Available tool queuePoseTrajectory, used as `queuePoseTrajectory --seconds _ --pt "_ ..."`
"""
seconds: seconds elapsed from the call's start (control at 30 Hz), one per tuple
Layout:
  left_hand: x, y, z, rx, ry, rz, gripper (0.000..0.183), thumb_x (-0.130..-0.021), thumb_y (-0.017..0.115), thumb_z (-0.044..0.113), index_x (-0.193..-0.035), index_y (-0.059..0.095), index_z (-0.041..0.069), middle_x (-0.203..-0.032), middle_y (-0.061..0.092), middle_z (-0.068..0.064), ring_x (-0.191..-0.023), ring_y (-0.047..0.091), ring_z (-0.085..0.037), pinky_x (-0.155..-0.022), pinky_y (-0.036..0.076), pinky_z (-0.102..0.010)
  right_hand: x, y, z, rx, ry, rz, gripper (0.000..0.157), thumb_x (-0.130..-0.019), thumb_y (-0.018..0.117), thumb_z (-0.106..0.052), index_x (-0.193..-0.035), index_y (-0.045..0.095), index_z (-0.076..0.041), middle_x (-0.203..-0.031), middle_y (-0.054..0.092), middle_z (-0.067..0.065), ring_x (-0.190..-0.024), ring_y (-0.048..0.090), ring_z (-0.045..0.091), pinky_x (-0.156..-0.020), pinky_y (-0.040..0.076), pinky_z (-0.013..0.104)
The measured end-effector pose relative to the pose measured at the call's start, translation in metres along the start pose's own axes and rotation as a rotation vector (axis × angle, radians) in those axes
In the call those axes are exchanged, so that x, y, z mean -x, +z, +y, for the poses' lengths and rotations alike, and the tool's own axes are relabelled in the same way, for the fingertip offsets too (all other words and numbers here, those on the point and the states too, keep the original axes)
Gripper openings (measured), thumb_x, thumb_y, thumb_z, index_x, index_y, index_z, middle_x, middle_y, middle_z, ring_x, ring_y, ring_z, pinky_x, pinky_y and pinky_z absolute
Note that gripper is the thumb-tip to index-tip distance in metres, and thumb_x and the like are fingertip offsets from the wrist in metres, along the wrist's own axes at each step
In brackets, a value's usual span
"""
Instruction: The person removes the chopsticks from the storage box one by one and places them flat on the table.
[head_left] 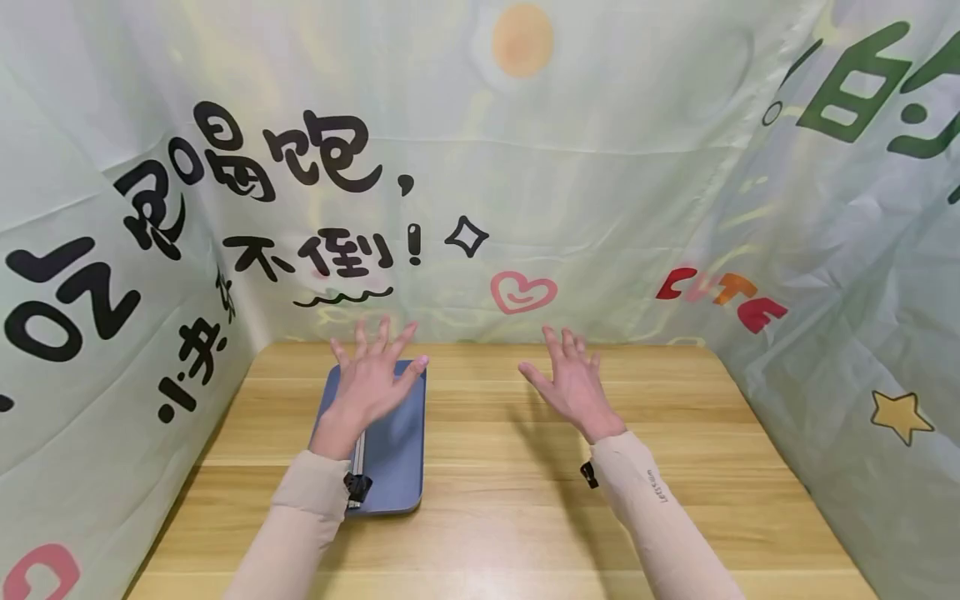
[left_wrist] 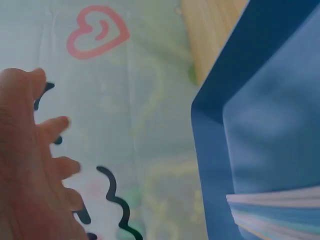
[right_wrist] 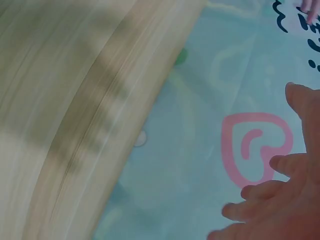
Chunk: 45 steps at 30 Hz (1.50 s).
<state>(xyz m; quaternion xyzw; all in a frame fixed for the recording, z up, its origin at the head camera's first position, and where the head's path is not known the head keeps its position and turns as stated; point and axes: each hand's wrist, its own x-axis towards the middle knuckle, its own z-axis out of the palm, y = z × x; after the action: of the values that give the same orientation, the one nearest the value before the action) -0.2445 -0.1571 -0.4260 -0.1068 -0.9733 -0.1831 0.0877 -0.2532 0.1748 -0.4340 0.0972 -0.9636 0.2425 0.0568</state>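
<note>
A blue shallow tray (head_left: 401, 450) lies on the left part of the table. Above it hovers my left hand (head_left: 367, 375), fingers spread and straight, holding nothing. Inside the tray lies a bundle of thin, pale striped strips (left_wrist: 280, 202); my left forearm hides much of it in the head view, and its kind cannot be told. To the right, over bare wood, my right hand (head_left: 576, 385) hangs with fingers spread, touching nothing. The right wrist view shows that hand's fingers (right_wrist: 260, 190) extended in front of the printed cloth.
The wooden table (head_left: 487, 467) is enclosed at the back and both sides by printed cloth (head_left: 600, 200) with lettering and drawings. A small black clip-like piece sits at each wrist. Wood surface extends between the tray and the right arm.
</note>
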Motion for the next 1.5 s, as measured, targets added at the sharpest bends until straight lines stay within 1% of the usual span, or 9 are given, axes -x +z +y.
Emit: queuePoseTrajectory --seconds 0.2,0.33,0.5,0.67,0.77,0.87,1.03,1.2,1.5 --pt "0.011 -0.006 -0.023 0.053 -0.064 0.001 0.07 -0.109 0.033 0.063 -0.167 0.031 0.023 -0.172 0.016 -0.03 -0.157 0.004 -0.061 -0.115 -0.003 -0.085 0.0 0.003 -0.015 -0.118 -0.021 -0.046 0.08 -0.107 0.058 -0.047 -0.169 0.021 -0.011 -0.168 0.031 0.029 -0.15 0.038 0.051 -0.121 0.034 0.065" --pt "0.022 -0.007 -0.041 0.126 -0.077 0.021 0.069 -0.112 0.034 0.055 -0.165 0.033 0.011 -0.168 0.019 -0.038 -0.154 0.014 -0.063 -0.121 0.006 -0.079 -0.002 0.007 -0.032 -0.176 -0.046 -0.048 0.068 -0.108 0.059 -0.039 -0.162 0.037 -0.004 -0.155 0.053 0.025 -0.139 0.056 0.043 -0.114 0.047 0.056" --pt "0.037 -0.009 -0.059 0.167 -0.12 0.047 0.07 -0.113 0.038 0.048 -0.163 0.03 -0.001 -0.163 0.027 -0.041 -0.151 0.022 -0.061 -0.121 0.009 -0.076 -0.003 0.02 -0.057 -0.229 -0.067 -0.04 0.048 -0.106 0.064 -0.031 -0.143 0.062 -0.001 -0.127 0.073 0.022 -0.106 0.074 0.034 -0.093 0.06 0.049" --pt "0.052 -0.006 -0.075 0.163 -0.203 0.095 0.071 -0.112 0.047 0.034 -0.161 0.023 -0.011 -0.161 0.033 -0.039 -0.15 0.03 -0.059 -0.121 0.014 -0.077 -0.003 0.038 -0.08 -0.257 -0.121 -0.04 0.035 -0.105 0.065 -0.025 -0.13 0.071 -0.002 -0.111 0.078 0.015 -0.092 0.076 0.026 -0.085 0.062 0.043" --pt "0.06 -0.003 -0.083 0.176 -0.269 0.17 0.064 -0.11 0.049 0.028 -0.157 0.035 -0.012 -0.152 0.046 -0.039 -0.14 0.046 -0.058 -0.118 0.032 -0.071 -0.002 0.047 -0.093 -0.286 -0.146 -0.054 0.033 -0.104 0.065 -0.022 -0.129 0.071 -0.002 -0.109 0.079 0.015 -0.09 0.077 0.025 -0.082 0.062 0.041" --pt "0.066 0.0 -0.091 0.175 -0.332 0.251 0.053 -0.108 0.05 0.024 -0.147 0.051 -0.012 -0.135 0.061 -0.038 -0.122 0.062 -0.056 -0.104 0.049 -0.065 -0.001 0.057 -0.104 -0.341 -0.151 -0.067 0.035 -0.103 0.066 -0.02 -0.133 0.07 -0.001 -0.109 0.079 0.016 -0.088 0.077 0.026 -0.079 0.063 0.038" --pt "0.077 0.003 -0.102 0.166 -0.372 0.328 0.042 -0.103 0.055 0.018 -0.13 0.066 -0.011 -0.114 0.072 -0.034 -0.102 0.07 -0.051 -0.089 0.054 -0.061 -0.001 0.075 -0.121 -0.44 -0.153 -0.08 0.037 -0.101 0.068 -0.017 -0.135 0.068 -0.001 -0.11 0.079 0.017 -0.087 0.077 0.026 -0.075 0.062 0.034" --pt "0.086 0.008 -0.109 0.193 -0.386 0.344 0.035 -0.1 0.058 0.014 -0.123 0.071 -0.009 -0.102 0.076 -0.028 -0.093 0.071 -0.046 -0.085 0.053 -0.059 0.001 0.096 -0.135 -0.501 -0.141 -0.124 0.038 -0.1 0.069 -0.016 -0.136 0.068 -0.001 -0.111 0.079 0.016 -0.087 0.076 0.024 -0.074 0.061 0.031" --pt "0.092 0.018 -0.114 0.231 -0.456 0.27 0.033 -0.101 0.06 0.019 -0.121 0.074 -0.004 -0.101 0.077 -0.023 -0.091 0.072 -0.04 -0.082 0.054 -0.053 0.009 0.126 -0.151 -0.547 -0.09 -0.184 0.037 -0.097 0.071 -0.011 -0.131 0.067 0.005 -0.104 0.077 0.016 -0.089 0.074 0.025 -0.071 0.058 0.028"
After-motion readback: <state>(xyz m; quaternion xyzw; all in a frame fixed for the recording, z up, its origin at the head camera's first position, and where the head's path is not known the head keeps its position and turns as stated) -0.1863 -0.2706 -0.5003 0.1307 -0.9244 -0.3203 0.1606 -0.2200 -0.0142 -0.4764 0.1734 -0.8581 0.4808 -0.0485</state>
